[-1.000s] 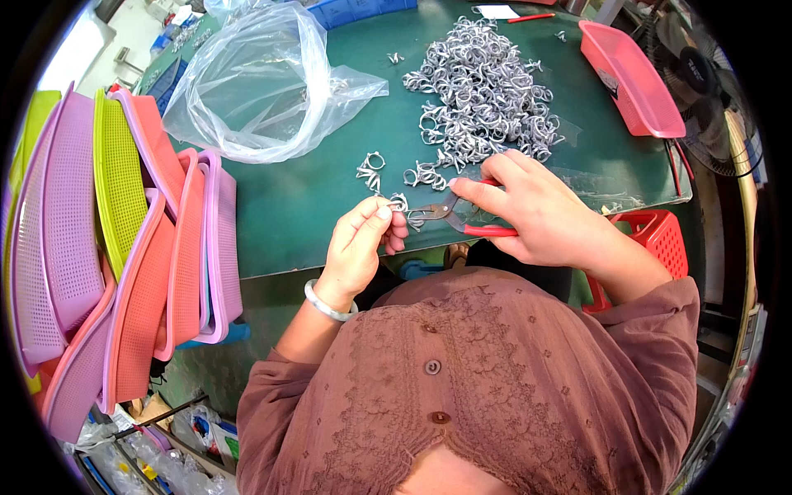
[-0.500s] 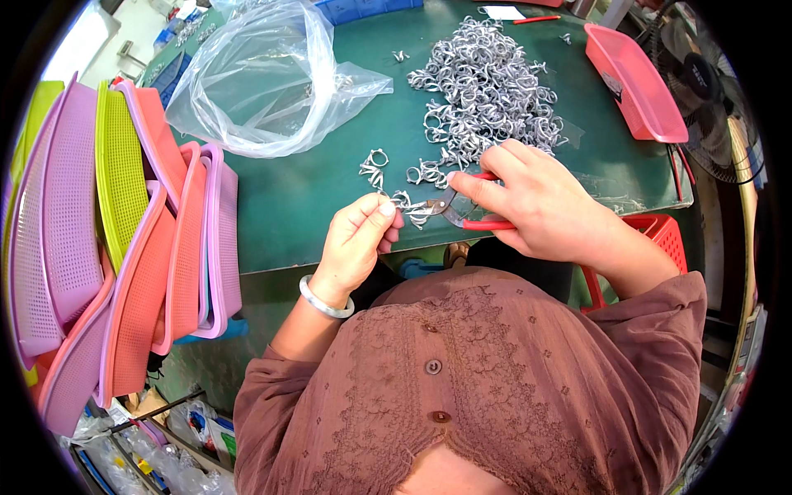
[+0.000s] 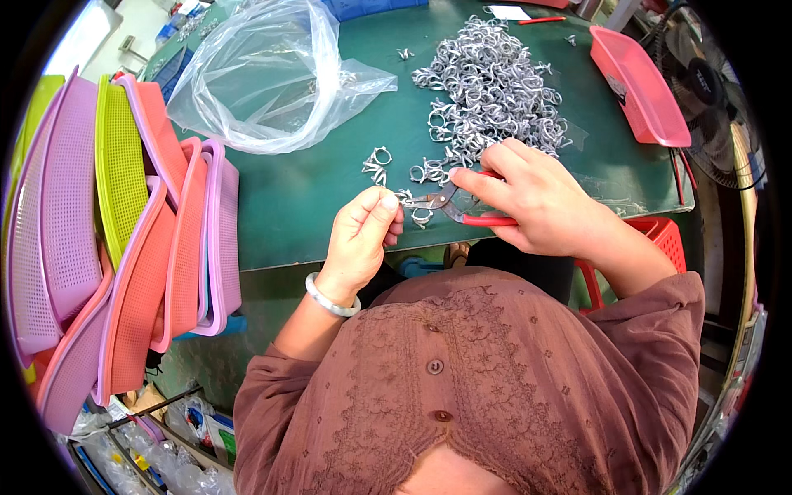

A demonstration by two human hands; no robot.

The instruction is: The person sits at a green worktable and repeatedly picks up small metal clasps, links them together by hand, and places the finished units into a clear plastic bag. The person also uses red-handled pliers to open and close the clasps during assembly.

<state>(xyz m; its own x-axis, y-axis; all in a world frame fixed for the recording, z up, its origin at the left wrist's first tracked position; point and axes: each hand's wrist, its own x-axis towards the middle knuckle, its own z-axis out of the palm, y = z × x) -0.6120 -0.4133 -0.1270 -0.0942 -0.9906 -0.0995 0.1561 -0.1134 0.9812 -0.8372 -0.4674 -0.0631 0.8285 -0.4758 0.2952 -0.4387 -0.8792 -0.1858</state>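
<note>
My right hand [image 3: 540, 202] is wrapped round a pair of red-handled pliers [image 3: 490, 220], whose dark metal jaws point left. Thumb and fingertips of my left hand [image 3: 363, 224] are pinched together at the tip of those jaws. A small silver metal ring piece seems to be in that pinch, mostly hidden by the fingers. Just under the jaws lies a loose silver ring [image 3: 421, 219]. Two more ring pieces [image 3: 379, 155] rest beyond my left hand, and a small cluster [image 3: 429, 171] sits beyond the jaws. Further back is a big heap of silver metal rings [image 3: 495, 91].
A clear plastic bag [image 3: 247, 99] spreads over the green table [image 3: 289, 198] at the left. Stacked purple, coral and green baskets [image 3: 140, 247] flank it. At the right are a pink tray [image 3: 639, 87], a black fan [image 3: 701, 91] and a red plastic stool or basket [image 3: 656, 239].
The whole view has shifted slightly. My left hand has come up a little with its pinch nearer the pliers' tip; my right hand keeps the same hold on the pliers.
</note>
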